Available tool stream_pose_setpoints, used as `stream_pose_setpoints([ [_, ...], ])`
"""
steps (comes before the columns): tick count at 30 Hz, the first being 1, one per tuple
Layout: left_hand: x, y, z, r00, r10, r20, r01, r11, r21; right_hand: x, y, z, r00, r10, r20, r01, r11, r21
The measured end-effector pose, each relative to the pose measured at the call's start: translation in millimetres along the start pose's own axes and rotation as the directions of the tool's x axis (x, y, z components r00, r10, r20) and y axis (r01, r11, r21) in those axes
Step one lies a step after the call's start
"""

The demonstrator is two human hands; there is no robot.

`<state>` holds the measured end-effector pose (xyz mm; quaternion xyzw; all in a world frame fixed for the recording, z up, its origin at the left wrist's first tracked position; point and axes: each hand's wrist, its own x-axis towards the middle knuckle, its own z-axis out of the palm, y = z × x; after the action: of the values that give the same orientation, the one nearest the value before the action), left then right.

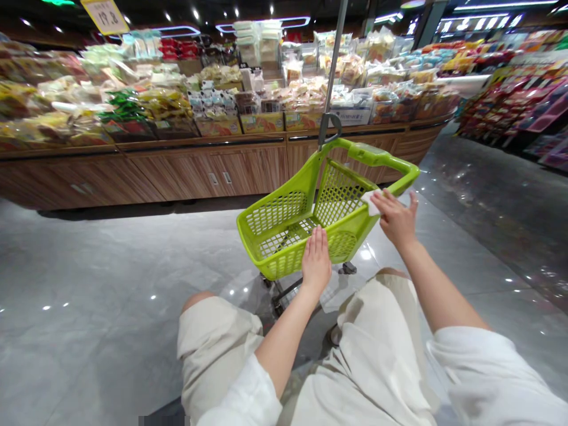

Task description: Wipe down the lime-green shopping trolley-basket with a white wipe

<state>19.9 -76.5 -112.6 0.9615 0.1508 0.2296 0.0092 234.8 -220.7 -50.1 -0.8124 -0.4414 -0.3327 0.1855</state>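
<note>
A lime-green plastic shopping basket (pixel 284 222) on a small wheeled frame stands on the floor in front of me, with nothing in it. My left hand (pixel 316 257) lies flat on its near rim, fingers stretched out together. My right hand (pixel 396 218) is at the basket's right rim near the green handle (pixel 377 157), its fingers pinched on a small white tissue or paper (pixel 370 204) pressed against the plastic. A grey pole (pixel 332 71) with a handle rises from the basket's far end. My knees in light shorts show below.
A long wooden display counter (pixel 199 168) piled with packaged snacks runs across the back. More shelves of goods (pixel 510 100) stand at the right beyond an aisle. The floor (pixel 89 284) is glossy grey tile. A yellow price sign (pixel 105 15) hangs top left.
</note>
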Motion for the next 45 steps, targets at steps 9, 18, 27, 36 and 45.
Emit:
stream_pose_setpoints([
  [9,2.1,3.2,-2.4,0.999,-0.037,0.012,0.037,0.999,0.006,-28.8,-110.2,22.1,0.962,-0.224,0.158,0.206,0.971,0.123],
  [18,1.1,3.5,-1.2,1.0,-0.019,-0.001,0.019,1.0,-0.014,-4.1,-21.0,7.4,0.995,0.09,-0.03,-0.092,0.993,-0.078],
  [27,2.7,0.8,-1.3,1.0,-0.018,0.009,0.018,1.0,-0.014,-12.1,-57.6,10.0,0.957,-0.235,0.168,0.229,0.972,0.053],
  [36,3.1,4.6,-2.3,0.999,-0.036,0.015,0.037,0.998,-0.046,-18.5,-79.8,20.7,0.994,-0.059,0.092,0.058,0.998,0.012],
  [45,1.4,-0.7,-3.9,1.0,-0.004,0.016,0.005,1.0,-0.022,-1.3,-20.8,-1.1,0.988,-0.087,0.129,0.087,0.996,0.005],
])
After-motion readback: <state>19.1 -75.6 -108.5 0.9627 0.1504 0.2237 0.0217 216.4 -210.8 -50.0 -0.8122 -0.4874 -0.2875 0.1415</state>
